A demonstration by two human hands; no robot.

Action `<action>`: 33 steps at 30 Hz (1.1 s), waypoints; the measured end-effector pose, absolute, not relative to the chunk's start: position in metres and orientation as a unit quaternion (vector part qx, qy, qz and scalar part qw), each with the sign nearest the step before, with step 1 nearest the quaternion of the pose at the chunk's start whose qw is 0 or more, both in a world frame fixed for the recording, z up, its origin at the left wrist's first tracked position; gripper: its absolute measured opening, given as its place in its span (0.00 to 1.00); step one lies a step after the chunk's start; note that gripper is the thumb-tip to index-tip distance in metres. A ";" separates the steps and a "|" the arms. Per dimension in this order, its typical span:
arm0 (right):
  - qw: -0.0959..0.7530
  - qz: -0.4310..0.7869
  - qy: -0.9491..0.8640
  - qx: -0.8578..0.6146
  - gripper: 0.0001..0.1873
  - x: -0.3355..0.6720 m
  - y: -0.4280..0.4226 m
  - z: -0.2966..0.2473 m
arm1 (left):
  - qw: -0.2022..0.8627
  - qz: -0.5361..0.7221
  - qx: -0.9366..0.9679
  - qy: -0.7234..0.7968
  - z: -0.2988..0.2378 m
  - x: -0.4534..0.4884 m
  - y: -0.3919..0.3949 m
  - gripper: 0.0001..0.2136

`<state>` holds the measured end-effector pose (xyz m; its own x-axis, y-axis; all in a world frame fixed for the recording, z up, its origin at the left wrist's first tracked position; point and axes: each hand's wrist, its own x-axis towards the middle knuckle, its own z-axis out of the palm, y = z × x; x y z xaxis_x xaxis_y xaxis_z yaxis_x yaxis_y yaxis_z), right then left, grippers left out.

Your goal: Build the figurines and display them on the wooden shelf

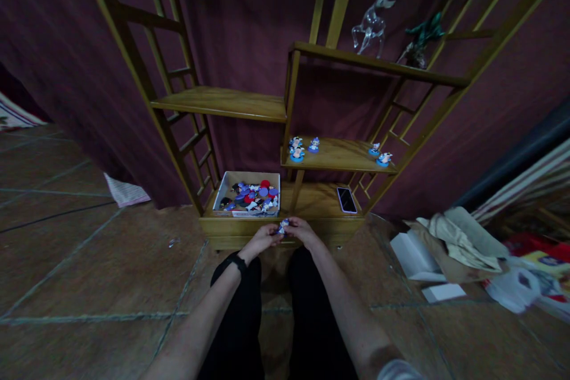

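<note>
A small purple-and-white figurine is held between both hands, just in front of the shelf unit's base. My left hand, with a dark watch on its wrist, grips the figurine's left side. From the right, the fingers of my right hand close on it too. Behind and to the left, a white box holds a jumble of purple, red, white and dark figurines. On the middle shelf stand blue-based figurines at the left, a purple figurine beside them, and two more figurines at the right end.
A phone lies on the bottom board. Up on the top right shelf stand a clear glass deer and a dark green ornament. White boxes, cloth and plastic bags lie on the tiled floor at right.
</note>
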<state>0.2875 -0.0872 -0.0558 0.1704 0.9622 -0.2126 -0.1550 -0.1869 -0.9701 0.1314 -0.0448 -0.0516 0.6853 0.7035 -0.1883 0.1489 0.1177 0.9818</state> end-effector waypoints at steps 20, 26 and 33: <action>0.524 0.545 -0.368 -0.542 0.18 0.287 -0.092 -0.043 | 0.687 0.236 0.574 0.378 -0.059 0.134 -0.039 0.22; 0.525 0.551 -0.367 -0.535 0.19 0.287 -0.092 -0.047 | 0.694 0.220 0.567 0.385 -0.061 0.133 -0.037 0.20; 0.521 0.543 -0.364 -0.548 0.18 0.287 -0.090 -0.049 | 0.693 0.211 0.562 0.399 -0.057 0.131 -0.037 0.20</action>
<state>0.2870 -0.0897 -0.0491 0.1443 0.9658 -0.2154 -0.1670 -0.1908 -0.9673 0.1313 -0.0370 -0.0566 0.5923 0.7413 -0.3158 0.1552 0.2796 0.9475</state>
